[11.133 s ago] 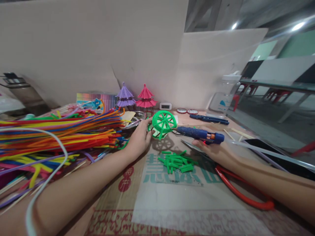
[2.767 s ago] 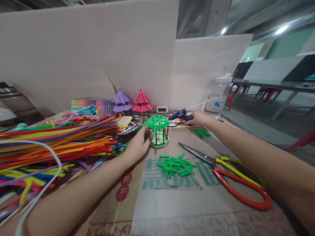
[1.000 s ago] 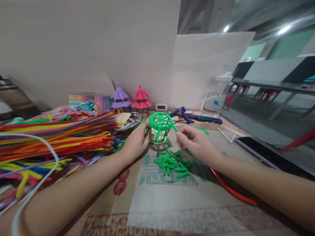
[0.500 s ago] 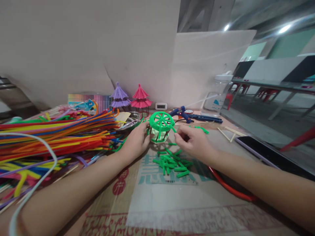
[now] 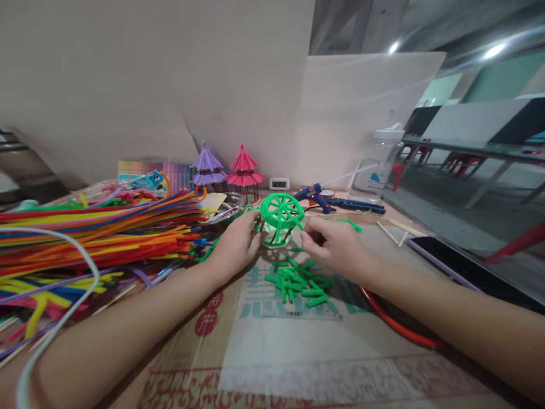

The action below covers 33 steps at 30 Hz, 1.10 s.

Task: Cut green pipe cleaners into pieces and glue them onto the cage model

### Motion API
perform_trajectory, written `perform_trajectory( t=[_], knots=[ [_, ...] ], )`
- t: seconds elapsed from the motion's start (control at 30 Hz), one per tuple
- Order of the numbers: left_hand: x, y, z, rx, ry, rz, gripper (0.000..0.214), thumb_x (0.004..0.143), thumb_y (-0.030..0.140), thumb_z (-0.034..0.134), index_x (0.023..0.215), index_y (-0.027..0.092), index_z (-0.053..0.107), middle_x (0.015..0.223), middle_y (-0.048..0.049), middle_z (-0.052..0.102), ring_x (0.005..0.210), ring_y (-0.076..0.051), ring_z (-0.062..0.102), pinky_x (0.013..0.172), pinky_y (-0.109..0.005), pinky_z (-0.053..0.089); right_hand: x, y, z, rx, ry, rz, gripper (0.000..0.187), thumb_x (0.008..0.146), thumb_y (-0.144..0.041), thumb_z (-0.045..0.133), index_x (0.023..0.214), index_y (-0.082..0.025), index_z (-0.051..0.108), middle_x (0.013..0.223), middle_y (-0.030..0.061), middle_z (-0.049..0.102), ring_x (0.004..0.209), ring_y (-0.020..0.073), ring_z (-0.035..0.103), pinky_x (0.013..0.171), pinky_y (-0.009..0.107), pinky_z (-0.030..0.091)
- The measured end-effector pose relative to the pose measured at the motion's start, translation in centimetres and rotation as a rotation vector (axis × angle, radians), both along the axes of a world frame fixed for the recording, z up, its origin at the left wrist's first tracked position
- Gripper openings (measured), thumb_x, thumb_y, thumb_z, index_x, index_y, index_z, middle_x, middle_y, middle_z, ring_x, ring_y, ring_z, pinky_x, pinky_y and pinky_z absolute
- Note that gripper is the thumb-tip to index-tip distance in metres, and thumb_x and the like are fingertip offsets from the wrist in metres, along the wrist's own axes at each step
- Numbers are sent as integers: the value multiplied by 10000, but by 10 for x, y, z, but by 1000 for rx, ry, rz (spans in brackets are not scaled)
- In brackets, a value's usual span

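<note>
A small green pavilion model (image 5: 281, 210) made of pipe cleaners stands at the middle of the table, its round spoked top resting on thin brown posts over a pale base. My left hand (image 5: 246, 234) grips its left side between thumb and fingers. Pinched in my right hand (image 5: 322, 237) is a short green pipe cleaner piece (image 5: 298, 223), its far end at the right rim of the spoked top. Just in front of the model lies a loose pile of cut green pipe cleaner pieces (image 5: 293, 279).
Bundles of coloured pipe cleaners (image 5: 97, 227) fill the left side. Behind stand a purple pavilion (image 5: 208, 166) and a pink pavilion (image 5: 244, 167), a small clock (image 5: 279, 184), a blue glue gun (image 5: 314, 196) and a water bottle (image 5: 374, 165). A phone (image 5: 464, 267) lies at right.
Hardly anything differs. Both hands stay at the green model, with the right hand's pipe cleaner piece still at its rim; the view has shifted very slightly.
</note>
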<state>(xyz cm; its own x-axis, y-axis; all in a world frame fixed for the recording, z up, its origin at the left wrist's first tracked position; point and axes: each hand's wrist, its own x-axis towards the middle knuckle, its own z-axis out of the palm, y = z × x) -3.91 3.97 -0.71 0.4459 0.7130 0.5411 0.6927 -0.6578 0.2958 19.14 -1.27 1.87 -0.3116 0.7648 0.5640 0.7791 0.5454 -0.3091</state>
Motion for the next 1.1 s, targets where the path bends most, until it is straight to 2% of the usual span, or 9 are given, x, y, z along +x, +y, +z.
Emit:
perform_trajectory(
  t=[0.17,0.47,0.73,1.1],
  knots=[
    [1,0,0,2,0,-8,370,883,232,493,1239,131,496,1148,-140,616,1063,-276,592,958,-425,471,-2,-2,5,-38,-82,-26,175,856,-259,486,689,-207,468,629,-29,519,562,107,436,556,251,255],
    [0,0,0,20,-5,-28,379,894,231,478,1262,141,490,1189,-137,611,1108,-270,588,998,-421,458,-4,-5,15,-17,-270,-60,205,884,-286,472,706,-200,525,648,-3,571,578,127,457,554,269,233],
    [1,-1,2,22,10,-24,385,888,211,492,1264,131,496,1194,-135,610,1140,-272,572,1009,-409,449,-4,-4,14,70,-328,-61,212,882,-273,468,696,-196,536,652,20,593,601,144,494,573,281,247],
    [2,-1,4,34,14,-35,378,890,203,484,1261,134,499,1207,-136,611,1144,-272,572,1004,-411,450,-4,-5,14,71,-310,-48,208,877,-266,482,692,-192,543,619,8,589,565,131,488,562,272,249]
  ],
)
